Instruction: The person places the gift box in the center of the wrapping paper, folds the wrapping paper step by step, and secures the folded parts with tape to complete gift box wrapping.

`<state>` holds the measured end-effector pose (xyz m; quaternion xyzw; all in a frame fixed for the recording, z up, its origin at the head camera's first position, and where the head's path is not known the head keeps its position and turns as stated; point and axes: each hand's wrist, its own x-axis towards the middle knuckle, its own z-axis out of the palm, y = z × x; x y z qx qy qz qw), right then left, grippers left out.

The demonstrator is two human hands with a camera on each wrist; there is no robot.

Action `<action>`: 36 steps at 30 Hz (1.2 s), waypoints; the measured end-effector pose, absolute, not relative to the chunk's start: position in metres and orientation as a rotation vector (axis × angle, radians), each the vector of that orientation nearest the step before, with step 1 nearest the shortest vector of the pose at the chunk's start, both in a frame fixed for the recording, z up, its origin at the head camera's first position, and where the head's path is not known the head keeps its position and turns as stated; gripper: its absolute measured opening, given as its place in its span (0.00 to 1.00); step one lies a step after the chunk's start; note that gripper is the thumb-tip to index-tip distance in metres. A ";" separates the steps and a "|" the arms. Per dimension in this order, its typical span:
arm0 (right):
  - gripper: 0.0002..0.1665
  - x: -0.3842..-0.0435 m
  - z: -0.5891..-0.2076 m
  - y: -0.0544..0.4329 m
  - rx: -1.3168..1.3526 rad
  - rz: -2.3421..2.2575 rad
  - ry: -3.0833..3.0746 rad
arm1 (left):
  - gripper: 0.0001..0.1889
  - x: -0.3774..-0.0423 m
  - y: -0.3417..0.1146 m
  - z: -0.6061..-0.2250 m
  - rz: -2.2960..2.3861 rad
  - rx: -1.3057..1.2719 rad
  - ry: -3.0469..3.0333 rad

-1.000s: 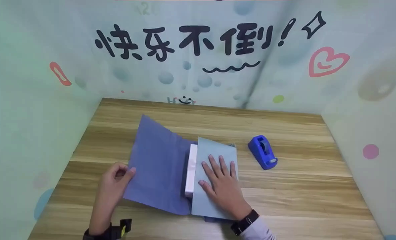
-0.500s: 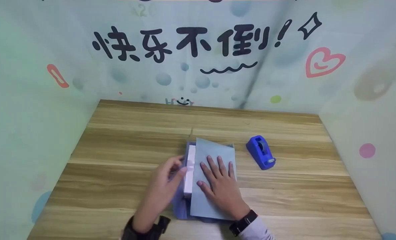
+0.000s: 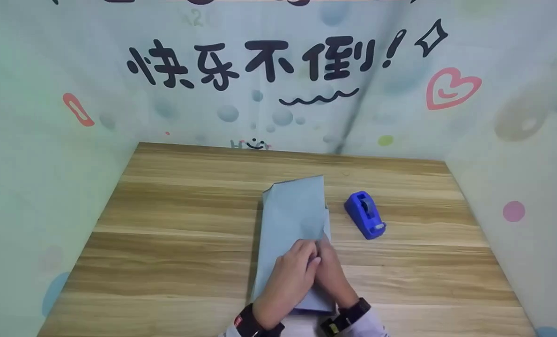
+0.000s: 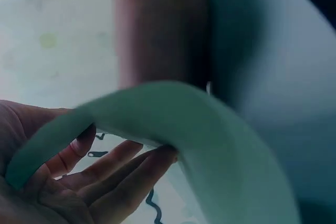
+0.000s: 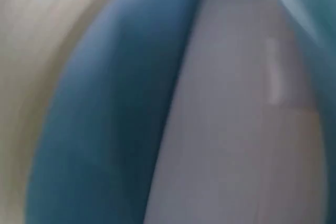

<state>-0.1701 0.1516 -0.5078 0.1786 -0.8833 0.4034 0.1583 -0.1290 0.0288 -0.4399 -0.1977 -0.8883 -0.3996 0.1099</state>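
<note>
A sheet of wrapping paper [image 3: 287, 210], light blue-grey on the side facing up, lies over a box in the middle of the table. In the right wrist view the white box [image 5: 215, 108] shows between two folds of paper. My left hand [image 3: 290, 276] pinches the paper's edge near its right side, fingers and thumb bent. In the left wrist view the paper [image 4: 226, 150] bends over a hand [image 4: 100, 182] whose fingers lie against it. Close against my left hand is my right hand [image 3: 332, 271], turned on its side; its fingers are mostly hidden.
A blue tape dispenser [image 3: 365, 215] stands just right of the wrapped box. The wooden table [image 3: 180, 224] meets a printed backdrop [image 3: 241, 112] at the back and on both sides.
The left hand has brought the purple-backed flap up from the left and across the box, hiding the white side. The right hand has lifted from lying flat and turned on its side.
</note>
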 end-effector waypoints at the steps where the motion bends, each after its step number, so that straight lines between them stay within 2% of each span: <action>1: 0.21 -0.171 -0.505 0.155 0.440 1.352 -2.506 | 0.06 -0.129 0.031 -0.443 -1.150 -0.593 -2.614; 3: 0.30 -0.172 -0.499 0.163 0.320 1.705 -2.437 | 0.07 -0.128 0.035 -0.448 -1.097 -0.617 -2.627; 5: 0.36 -0.173 -0.495 0.169 0.206 2.043 -2.305 | 0.06 -0.128 0.040 -0.453 -1.028 -0.634 -2.639; 8: 0.35 -0.173 -0.492 0.175 0.112 2.457 -1.994 | 0.04 -0.128 0.047 -0.460 -0.890 -0.650 -2.652; 12: 0.31 -0.172 -0.489 0.179 0.063 2.675 -1.777 | 0.07 -0.129 0.057 -0.468 -0.695 -0.673 -2.681; 19: 0.31 -0.175 -0.477 0.191 -0.189 2.455 -2.121 | 0.06 -0.126 0.070 -0.473 -0.553 -0.703 -2.715; 22: 0.24 -0.178 -0.471 0.199 -0.253 2.221 -2.366 | 0.05 -0.124 0.073 -0.473 -0.547 -0.737 -2.729; 25: 0.14 -0.183 -0.469 0.207 -0.159 1.915 -2.688 | 0.05 -0.121 0.073 -0.473 -0.547 -0.776 -2.739; 29: 0.22 -0.186 -0.473 0.214 -0.007 1.603 -2.952 | 0.05 -0.118 0.070 -0.473 -0.555 -0.820 -2.723; 32: 0.23 -0.187 -0.479 0.218 -0.021 1.656 -2.960 | 0.06 -0.119 0.063 -0.468 -0.721 -0.918 -2.746; 36: 0.21 -0.187 -0.486 0.219 -0.062 1.794 -2.909 | 0.09 -0.126 0.045 -0.461 -1.209 -0.998 -2.723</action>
